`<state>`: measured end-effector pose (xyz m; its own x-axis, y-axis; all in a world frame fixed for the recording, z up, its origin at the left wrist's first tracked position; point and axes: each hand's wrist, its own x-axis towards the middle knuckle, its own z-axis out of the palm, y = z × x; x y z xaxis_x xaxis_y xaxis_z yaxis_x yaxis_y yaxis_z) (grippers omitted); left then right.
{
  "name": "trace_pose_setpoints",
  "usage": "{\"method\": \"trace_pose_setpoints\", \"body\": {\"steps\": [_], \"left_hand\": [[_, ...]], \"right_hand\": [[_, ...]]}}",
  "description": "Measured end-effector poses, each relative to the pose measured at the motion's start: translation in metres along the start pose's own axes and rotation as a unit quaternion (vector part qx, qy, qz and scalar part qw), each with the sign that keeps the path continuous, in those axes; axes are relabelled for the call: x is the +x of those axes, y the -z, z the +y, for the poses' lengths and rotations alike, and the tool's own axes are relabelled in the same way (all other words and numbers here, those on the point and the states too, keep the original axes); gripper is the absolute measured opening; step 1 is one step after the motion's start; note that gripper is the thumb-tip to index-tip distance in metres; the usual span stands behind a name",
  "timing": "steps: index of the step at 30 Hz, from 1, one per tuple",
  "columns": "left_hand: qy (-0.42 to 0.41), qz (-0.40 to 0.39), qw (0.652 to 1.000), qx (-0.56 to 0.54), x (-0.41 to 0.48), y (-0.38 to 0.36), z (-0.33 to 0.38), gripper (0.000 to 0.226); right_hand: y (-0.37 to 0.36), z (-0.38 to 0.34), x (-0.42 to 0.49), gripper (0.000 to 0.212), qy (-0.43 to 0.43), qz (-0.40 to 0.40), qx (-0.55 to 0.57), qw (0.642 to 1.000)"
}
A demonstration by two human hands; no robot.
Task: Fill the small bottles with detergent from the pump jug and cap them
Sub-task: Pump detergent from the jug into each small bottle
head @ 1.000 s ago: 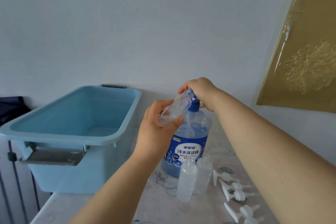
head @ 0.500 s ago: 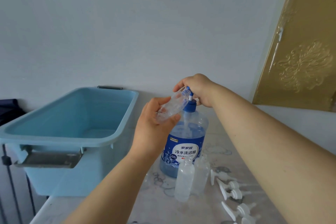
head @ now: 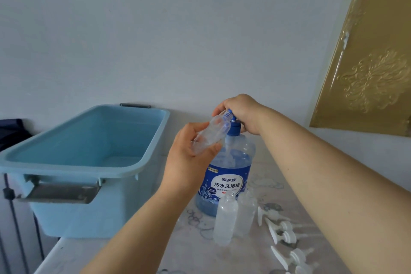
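Note:
The clear pump jug [head: 226, 176] of blue detergent, with a blue label and blue pump collar, stands on the table. My left hand [head: 189, 158] grips a small clear bottle [head: 210, 134], tilted with its mouth up against the pump spout. My right hand [head: 240, 111] is curled over the pump head, which it hides. Two more small clear bottles [head: 225, 218] stand upright in front of the jug. Several white pump caps [head: 282, 229] lie on the table to their right.
A large light-blue plastic tub [head: 89, 162] with grey handles stands on the table's left side, close to my left arm. A gold embossed panel [head: 367, 51] leans on the wall at right. The patterned table top [head: 142, 251] runs toward me.
My view has dipped slightly and the pump head under my right hand has moved a little. The tilted bottle stays at the spout.

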<state>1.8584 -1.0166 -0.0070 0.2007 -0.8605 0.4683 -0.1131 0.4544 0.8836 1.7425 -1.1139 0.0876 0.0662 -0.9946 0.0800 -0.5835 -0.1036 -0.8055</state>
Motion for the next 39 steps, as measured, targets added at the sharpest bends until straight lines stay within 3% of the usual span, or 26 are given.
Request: {"method": "trace_pose_setpoints", "body": {"steps": [4,10,14,27,29,31,35,39], "left_hand": [[-0.008,0.004,1.000,-0.011,0.004,0.000,0.005,0.026],[0.001,0.001,0.999,-0.032,-0.005,-0.004,0.005,0.024],[0.011,0.003,0.999,-0.033,-0.008,-0.005,0.001,0.022],[-0.002,0.001,0.999,-0.042,-0.001,-0.004,0.008,0.022],[0.001,0.001,0.999,-0.045,-0.004,-0.004,0.007,0.021],[0.003,0.001,0.999,-0.040,-0.006,-0.004,0.006,0.021],[0.008,0.005,0.999,-0.035,-0.009,-0.004,0.004,0.022],[0.000,0.001,1.000,-0.027,-0.005,-0.002,0.010,0.020]], "right_hand": [[0.005,-0.007,-0.001,0.027,0.002,0.002,0.012,1.000],[0.002,-0.004,-0.002,0.013,-0.008,-0.014,-0.014,1.000],[-0.001,0.003,-0.001,0.033,0.023,-0.033,-0.020,0.999],[0.006,-0.004,-0.001,0.022,0.006,-0.011,0.032,0.999],[0.005,0.000,-0.002,0.017,0.019,-0.020,0.003,1.000],[0.003,0.001,-0.002,0.029,0.031,-0.035,-0.046,0.998],[-0.001,-0.001,0.001,0.018,0.005,-0.053,-0.061,0.997],[0.003,-0.001,0.000,0.018,0.006,-0.032,0.000,0.999]]}}
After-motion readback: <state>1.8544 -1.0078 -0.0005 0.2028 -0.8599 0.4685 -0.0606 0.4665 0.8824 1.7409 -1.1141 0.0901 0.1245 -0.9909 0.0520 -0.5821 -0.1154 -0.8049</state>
